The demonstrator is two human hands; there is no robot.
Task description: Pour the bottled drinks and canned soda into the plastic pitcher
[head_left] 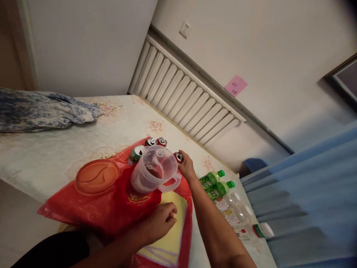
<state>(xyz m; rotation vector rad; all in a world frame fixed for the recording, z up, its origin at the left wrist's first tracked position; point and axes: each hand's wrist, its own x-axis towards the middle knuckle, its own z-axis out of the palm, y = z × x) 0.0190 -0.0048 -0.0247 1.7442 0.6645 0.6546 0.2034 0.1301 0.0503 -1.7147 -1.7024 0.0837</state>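
Note:
My right hand (186,164) is wrapped round a red can (179,158) beside the pitcher, its open top showing. Over the yellow cloth (170,230) is my left hand (163,221), fingers curled; whatever it may hold is too small to make out. A clear plastic pitcher (152,169) with brown foamy liquid stands on a red plastic bag (111,208), its handle toward my right arm. Behind it are a green can (135,155), a dark can (151,142) and another red can (161,142). An orange round lid (97,176) lies left of the pitcher.
Two green bottles (217,189) and several clear bottles (242,219) lie or stand at the right of the flowered tablecloth (122,115). A blue patterned cloth (50,111) is at the far left. Behind are a radiator (186,93) and a blue curtain (306,197).

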